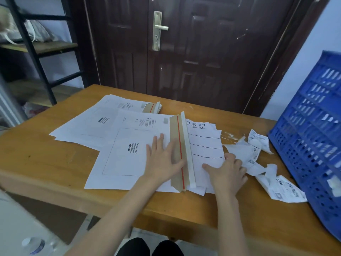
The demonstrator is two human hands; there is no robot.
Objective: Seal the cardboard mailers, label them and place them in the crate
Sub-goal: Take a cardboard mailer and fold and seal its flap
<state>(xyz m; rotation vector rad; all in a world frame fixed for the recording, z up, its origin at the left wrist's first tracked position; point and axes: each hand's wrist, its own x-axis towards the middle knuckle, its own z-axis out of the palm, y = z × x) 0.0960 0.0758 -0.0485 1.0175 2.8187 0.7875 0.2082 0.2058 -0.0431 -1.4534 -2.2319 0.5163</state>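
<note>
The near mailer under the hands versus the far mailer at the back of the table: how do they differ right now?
The near mailer lies on top, its face fully shown; the far mailer is partly covered by other mailers. The left hand presses flat on the near mailer, while nothing touches the far mailer. The right hand rests on lined paper beside the near one. Both are white, with an open brown flap bearing a red strip.

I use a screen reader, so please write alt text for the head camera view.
A person's left hand presses flat on a white cardboard mailer beside its open flap, while the right hand rests on lined paper. More mailers, crumpled labels and a blue crate share the wooden table.
</note>
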